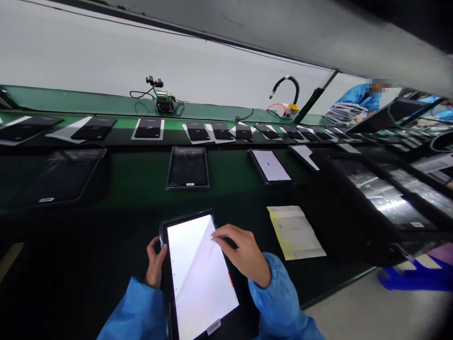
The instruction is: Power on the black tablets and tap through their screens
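A black-framed tablet (198,278) with a brightly lit white screen lies tilted in front of me, its lower end running out of view. My left hand (155,262) grips its left edge, with the fingers curled around the frame. A thin clear film (203,257) covers the screen, and a diagonal crease runs across it. My right hand (240,250) pinches the film near the tablet's upper right corner. A small white label (213,327) marks the tablet's lower edge.
A yellow-edged paper sheet (293,231) lies to the right. Several tablets lie on the dark green bench (134,170) ahead. Black trays of tablets (382,198) stand at right. A co-worker in blue (357,97) stands far right beside a stack of sheets (345,112).
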Motion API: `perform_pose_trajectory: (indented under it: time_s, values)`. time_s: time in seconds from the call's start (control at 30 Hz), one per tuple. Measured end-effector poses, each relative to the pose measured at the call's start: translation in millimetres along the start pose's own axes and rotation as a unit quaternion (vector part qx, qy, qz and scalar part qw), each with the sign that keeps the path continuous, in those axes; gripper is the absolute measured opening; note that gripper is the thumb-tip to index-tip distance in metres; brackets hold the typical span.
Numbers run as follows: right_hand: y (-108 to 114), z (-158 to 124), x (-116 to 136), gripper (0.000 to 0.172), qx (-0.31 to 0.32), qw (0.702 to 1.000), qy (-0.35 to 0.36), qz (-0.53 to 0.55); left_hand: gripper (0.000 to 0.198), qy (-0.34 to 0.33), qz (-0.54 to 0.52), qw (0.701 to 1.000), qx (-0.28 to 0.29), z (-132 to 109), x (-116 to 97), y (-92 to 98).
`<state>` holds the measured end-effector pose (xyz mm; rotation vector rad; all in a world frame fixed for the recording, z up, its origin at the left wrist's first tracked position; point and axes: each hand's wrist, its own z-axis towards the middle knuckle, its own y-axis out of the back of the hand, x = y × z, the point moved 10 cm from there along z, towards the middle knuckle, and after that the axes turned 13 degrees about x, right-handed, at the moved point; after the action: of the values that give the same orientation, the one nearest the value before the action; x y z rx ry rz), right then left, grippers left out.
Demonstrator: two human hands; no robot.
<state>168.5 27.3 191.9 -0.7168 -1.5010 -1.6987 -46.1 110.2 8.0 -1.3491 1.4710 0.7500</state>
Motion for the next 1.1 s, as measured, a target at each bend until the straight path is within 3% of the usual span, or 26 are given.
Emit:
perform_pose_trajectory:
  time_s: [0.1, 0.27, 0.4, 0.53, 0.63, 0.7, 0.77, 0.9, 1.0, 1.1]
  values:
    - [-14.1, -7.6, 5.1, 0.013, 0.065, 0.997, 0.002, -0.043, 0.071, -0.007, 0.005, 1.0, 0.024, -7.8, -5.9, -7.5]
    - [-0.6, -41.5, -5.1, 0.012, 0.089, 0.992, -0.058, -0.067, 0.078, 0.009, 0.008, 0.998, 0.064, -11.8, -3.6, -15.4]
    - [4.2, -50.6, 1.2, 0.011, 0.097, 0.991, -0.05, -0.074, 0.078, 0.015, 0.018, 0.997, 0.072, -10.3, -0.5, -14.6]
    - [5.2, -34.3, 21.8, 0.012, 0.072, 0.996, -0.008, -0.054, 0.072, 0.004, 0.031, 0.998, 0.051, -8.2, 3.6, -10.3]
    - [0.8, -5.0, 33.9, 0.012, 0.05, 0.997, 0.055, 0.009, 0.067, -0.004, 0.03, 0.999, 0.017, -1.8, 13.3, -1.2]
    - [-9.1, 19.7, 31.7, 0.021, 0.06, 0.994, 0.088, -0.014, 0.063, -0.003, 0.027, 1.0, -0.006, 5.7, 22.4, 7.1]
    - [-15.7, 45.0, 11.8, 0.032, 0.055, 0.992, 0.071, -0.09, 0.063, -0.002, 0.021, 1.0, -0.018, 15.1, 31.3, 14.1]
    - [1.9, 85.1, -77.0, 0.053, -0.022, 0.975, -0.126, -0.181, 0.08, -0.004, -0.01, 1.0, -0.023, 26.7, 43.6, 19.8]
    - [14.5, 106.6, -135.6, 0.071, -0.038, 0.946, -0.248, -0.204, 0.088, -0.04, -0.03, 0.999, 0.0, 19.8, 39.3, 6.6]
    - [22.3, 125.2, -175.4, 0.076, -0.035, 0.913, -0.339, -0.225, 0.082, -0.069, 0.008, 0.997, 0.019, 4.5, 26.1, -12.5]
